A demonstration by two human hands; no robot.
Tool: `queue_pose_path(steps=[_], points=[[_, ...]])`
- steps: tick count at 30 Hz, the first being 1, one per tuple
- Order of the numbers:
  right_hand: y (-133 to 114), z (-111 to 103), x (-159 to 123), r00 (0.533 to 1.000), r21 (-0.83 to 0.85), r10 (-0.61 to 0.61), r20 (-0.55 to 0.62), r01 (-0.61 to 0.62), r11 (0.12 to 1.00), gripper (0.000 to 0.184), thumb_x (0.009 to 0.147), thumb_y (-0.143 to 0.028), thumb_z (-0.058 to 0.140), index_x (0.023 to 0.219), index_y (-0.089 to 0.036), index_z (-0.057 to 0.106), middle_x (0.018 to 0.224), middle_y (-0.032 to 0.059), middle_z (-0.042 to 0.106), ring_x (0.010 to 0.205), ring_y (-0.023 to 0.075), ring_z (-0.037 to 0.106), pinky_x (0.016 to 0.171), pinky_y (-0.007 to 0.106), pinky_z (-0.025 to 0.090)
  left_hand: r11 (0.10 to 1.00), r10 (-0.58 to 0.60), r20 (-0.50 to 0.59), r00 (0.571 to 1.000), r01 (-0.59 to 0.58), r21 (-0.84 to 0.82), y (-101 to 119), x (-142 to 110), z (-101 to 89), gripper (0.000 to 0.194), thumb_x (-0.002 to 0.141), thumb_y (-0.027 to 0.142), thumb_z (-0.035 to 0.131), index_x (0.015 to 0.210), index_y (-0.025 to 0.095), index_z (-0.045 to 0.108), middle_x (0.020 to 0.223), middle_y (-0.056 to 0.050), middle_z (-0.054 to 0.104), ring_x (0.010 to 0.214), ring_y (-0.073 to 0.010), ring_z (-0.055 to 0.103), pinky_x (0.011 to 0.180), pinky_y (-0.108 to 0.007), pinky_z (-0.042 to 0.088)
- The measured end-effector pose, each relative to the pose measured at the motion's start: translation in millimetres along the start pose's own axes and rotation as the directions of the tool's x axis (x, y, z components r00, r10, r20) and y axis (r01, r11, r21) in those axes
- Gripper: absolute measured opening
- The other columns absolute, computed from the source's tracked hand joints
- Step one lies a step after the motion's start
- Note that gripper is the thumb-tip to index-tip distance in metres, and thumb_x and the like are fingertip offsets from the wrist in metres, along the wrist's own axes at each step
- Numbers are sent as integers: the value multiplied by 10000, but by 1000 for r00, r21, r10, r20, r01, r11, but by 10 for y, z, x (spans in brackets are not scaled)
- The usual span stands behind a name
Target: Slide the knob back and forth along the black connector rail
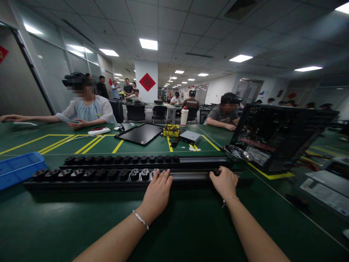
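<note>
Two long black rails lie across the green table, the near rail and the far rail, each carrying a row of several black socket modules on its left part. My left hand lies flat on the near rail with its fingers stretched out, just right of the last module. My right hand rests further right on the same rail, fingers curled over a small black piece at the rail's edge.
A blue bin sits at the left edge. A black open computer case and a metal bowl stand at the right. A dark panel, a yellow box and a grey box lie beyond. Other people sit across the table.
</note>
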State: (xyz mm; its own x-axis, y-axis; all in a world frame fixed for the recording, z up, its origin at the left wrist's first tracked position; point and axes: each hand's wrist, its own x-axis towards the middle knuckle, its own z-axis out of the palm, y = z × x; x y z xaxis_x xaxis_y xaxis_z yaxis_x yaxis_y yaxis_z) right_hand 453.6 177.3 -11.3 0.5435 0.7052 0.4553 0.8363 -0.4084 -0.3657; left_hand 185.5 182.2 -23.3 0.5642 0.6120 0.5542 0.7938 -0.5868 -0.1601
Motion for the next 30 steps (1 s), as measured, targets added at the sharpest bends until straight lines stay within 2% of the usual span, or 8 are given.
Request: queue_pose_path(steps=[13, 30], points=[[-17, -1, -5, 1000, 26, 15, 3, -15, 1000, 342, 731, -371, 484, 978, -143, 548, 1069, 142, 604, 1095, 288, 488, 997, 424, 241, 1000, 2, -12, 1000, -2, -1, -1, 5, -13, 366, 843, 107, 396, 1161, 190, 557, 1309, -96, 545, 1194, -198, 506, 1100, -432, 271], [-6, 25, 8, 1000, 37, 18, -19, -18, 999, 375, 726, -367, 486, 1002, -123, 559, 1049, 159, 613, 1071, 294, 503, 984, 436, 257, 1000, -2, -7, 1000, 2, -10, -3, 0, 4, 370, 837, 101, 396, 1163, 177, 555, 1311, -109, 541, 1186, -199, 514, 1103, -429, 262]])
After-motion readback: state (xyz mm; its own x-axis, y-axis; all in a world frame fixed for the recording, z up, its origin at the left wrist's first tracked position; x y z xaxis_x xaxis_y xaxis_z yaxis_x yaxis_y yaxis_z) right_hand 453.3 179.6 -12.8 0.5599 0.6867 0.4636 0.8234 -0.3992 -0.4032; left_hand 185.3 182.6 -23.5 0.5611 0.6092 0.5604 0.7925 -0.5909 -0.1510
